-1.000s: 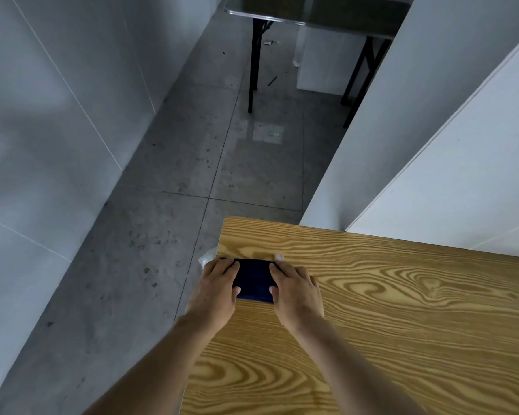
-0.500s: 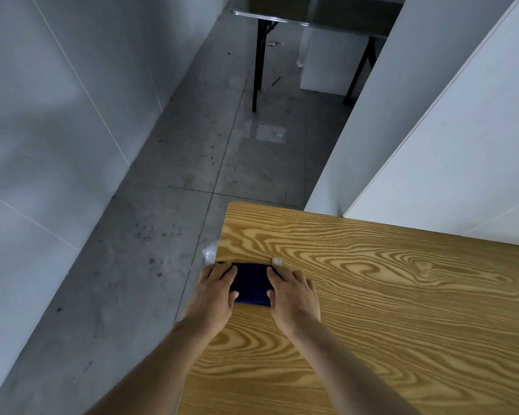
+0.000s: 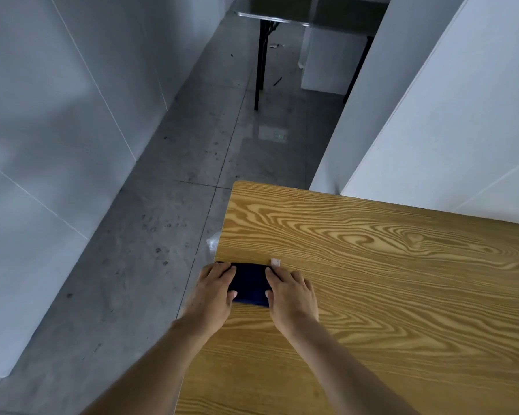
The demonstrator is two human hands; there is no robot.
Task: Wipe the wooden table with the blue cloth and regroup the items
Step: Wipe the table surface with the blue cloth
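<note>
One wooden table (image 3: pixel 387 295), filling the view from 3 to 6 o'clock, grain strongly visible, top mostly bare. One blue cloth (image 3: pixel 249 284), dark, folded small, lying flat on the table right at its left edge, approx. 7 o'clock from centre of view. Two hands on it, both palm down. Left hand (image 3: pixel 215 292) at the cloth's 9 o'clock side, fingers (image 3: pixel 222 269) spread flat, covering the left part of the cloth and reaching over the table edge; not gripping, only pressing flat. Right hand (image 3: pixel 291 295) at the cloth's 3 o'clock side, also flat and spread, fingers over the right part of the cloth, heel resting on the wood. Both thumbs touching the near part of the cloth. Two bare forearms entering from 6 o'clock.

One small pale tag (image 3: pixel 275 261) just beyond the right fingertips, at the cloth's 1 o'clock corner; cannot tell if attached to the cloth. One clear crumpled plastic bit (image 3: pixel 214 242) sticking out past the table's left edge, at 11 o'clock from the cloth, partly hidden.

Grey tiled floor (image 3: pixel 162 250) on the left. One dark table w/ black legs (image 3: pixel 259 61) at 12 o'clock, well apart.
</note>
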